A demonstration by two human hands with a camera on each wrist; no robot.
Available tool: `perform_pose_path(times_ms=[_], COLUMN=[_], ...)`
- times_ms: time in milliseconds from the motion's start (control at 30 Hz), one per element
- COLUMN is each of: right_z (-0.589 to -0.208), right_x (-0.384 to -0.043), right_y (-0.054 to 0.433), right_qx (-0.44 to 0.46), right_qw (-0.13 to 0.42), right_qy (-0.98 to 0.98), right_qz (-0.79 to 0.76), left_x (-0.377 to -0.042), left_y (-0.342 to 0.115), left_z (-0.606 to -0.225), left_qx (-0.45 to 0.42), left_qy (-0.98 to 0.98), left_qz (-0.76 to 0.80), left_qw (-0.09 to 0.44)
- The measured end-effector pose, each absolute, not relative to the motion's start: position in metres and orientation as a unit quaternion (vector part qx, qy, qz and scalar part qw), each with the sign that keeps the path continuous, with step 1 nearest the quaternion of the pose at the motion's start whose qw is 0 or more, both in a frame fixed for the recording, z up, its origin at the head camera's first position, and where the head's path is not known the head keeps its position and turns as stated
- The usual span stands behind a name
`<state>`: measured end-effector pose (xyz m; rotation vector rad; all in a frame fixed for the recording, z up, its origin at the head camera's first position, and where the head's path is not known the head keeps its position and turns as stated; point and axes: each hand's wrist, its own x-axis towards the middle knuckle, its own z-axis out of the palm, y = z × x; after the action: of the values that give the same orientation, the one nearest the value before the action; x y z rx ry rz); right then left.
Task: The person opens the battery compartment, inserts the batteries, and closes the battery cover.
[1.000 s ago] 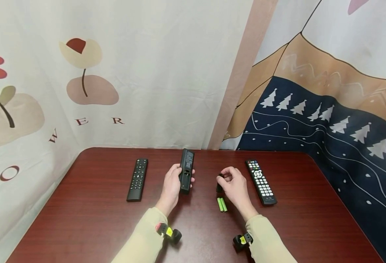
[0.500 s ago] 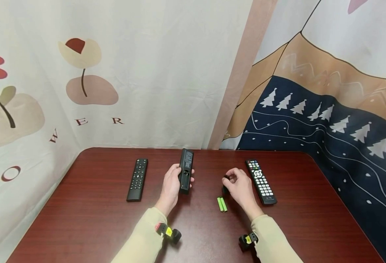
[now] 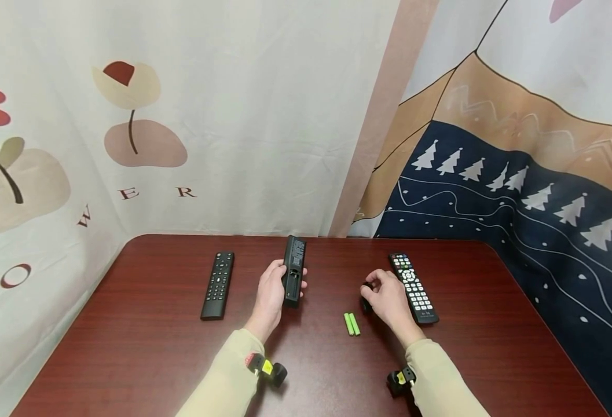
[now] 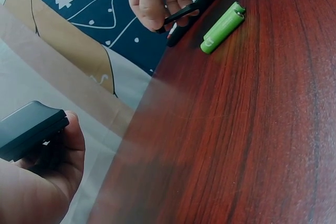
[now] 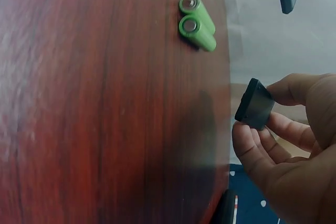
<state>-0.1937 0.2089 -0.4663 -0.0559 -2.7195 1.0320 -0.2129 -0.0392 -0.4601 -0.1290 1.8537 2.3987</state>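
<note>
My left hand grips a black remote control, its back turned up and its battery compartment uncovered, over the far middle of the table. Between thumb and fingers, my right hand pinches a small black battery cover, held above the table; in the head view most of it is hidden behind the hand. Two green batteries lie side by side on the table, left of and nearer than the right hand.
A black remote with white buttons lies just right of the right hand. Another black remote lies to the left. The reddish-brown table ends at the back against a printed curtain.
My right hand has moved rightward with the battery cover, away from above the batteries and toward the right-hand remote. The left hand and its remote have barely moved.
</note>
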Motion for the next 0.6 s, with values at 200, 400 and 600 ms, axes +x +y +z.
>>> perform_pose_path(times_ms=[200,400,600], right_z=[-0.467,-0.468,-0.467], right_x=[-0.194,-0.194,-0.193], right_y=[0.215,0.219,0.221], right_qx=[-0.028,-0.044,-0.054], right_qw=[0.095,0.064,0.039], right_qy=[-0.939,-0.949,-0.958], right_qz=[0.329,0.306,0.28], left_x=[-0.213,-0.213,-0.213], left_y=[-0.039,-0.039,-0.039], left_z=[-0.46,-0.458,-0.457], left_qx=[-0.046,-0.039,-0.04], left_qy=[0.611,0.611,0.613], left_qz=[0.788,0.789,0.787], left_qw=[0.057,0.054,0.056])
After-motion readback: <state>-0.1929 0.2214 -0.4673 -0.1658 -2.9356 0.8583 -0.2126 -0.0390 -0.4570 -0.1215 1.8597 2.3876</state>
